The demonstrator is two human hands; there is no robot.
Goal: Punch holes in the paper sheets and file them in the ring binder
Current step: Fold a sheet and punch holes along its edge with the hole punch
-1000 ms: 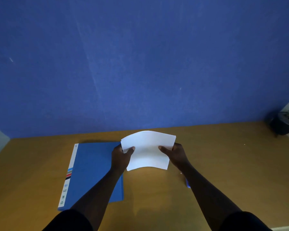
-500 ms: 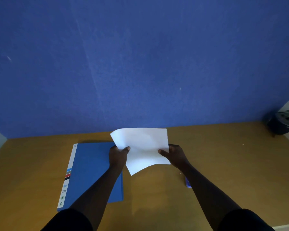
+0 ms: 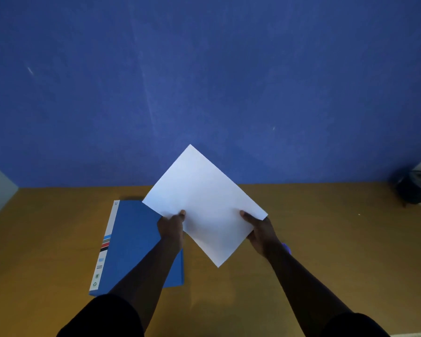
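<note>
Now both hands' fingers (image 3: pixel 247 214) pinch white paper sheets (image 3: pixel 204 203) (unpunched, turned diamond-wise) above the table (image 3: pixel 326 239).

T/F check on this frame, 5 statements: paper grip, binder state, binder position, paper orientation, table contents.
1. Both hands hold the paper sheets. True: left hand and right hand each grip an edge.
2. The ring binder lies open. False: it lies closed on the table.
3. The binder is on the person's left. True.
4. The paper lies flat on the table. False: it is held up in the air, turned corner-up like a diamond.
5. A dark object sits at the table's far right. True.
</note>
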